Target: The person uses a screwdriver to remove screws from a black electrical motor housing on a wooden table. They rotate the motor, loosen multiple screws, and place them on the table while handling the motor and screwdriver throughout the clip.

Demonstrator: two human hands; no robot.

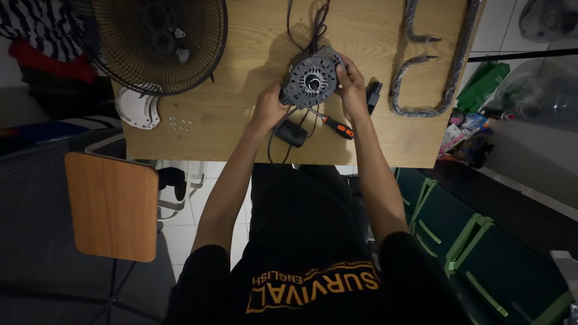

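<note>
Holding a grey fan motor (310, 78) in both hands, just above the middle of the wooden counter (253, 42). Gripping its left near edge with the left hand (269, 108), fingers curled shut around the housing. Clasping its right side with the right hand (351, 87), fingers wrapped over the far right rim. Facing the motor's round, vented end up toward the camera, shaft hole at the centre, so its axis is pointing roughly up and slightly toward the near side; hard to tell any long axis from this round face. Trailing dark cables (313, 24) from the motor's far side toward the far edge of the counter.

Lying just near the motor, between the two wrists: a screwdriver (334, 125) with an orange and black handle, handle toward the right and tip pointing left and far, under the motor. Sitting just left of it, a small black box (291, 133) on a cable. Resting at the far left, a black wire fan guard (158, 45), overhanging the counter's left edge. Lying near it, a white round plate (137, 109) and a scatter of small screws (179, 123). Lying at the far right, a bent grey metal tube frame (433, 66). Standing left of the person, below the counter, a wooden chair seat (111, 204).
</note>
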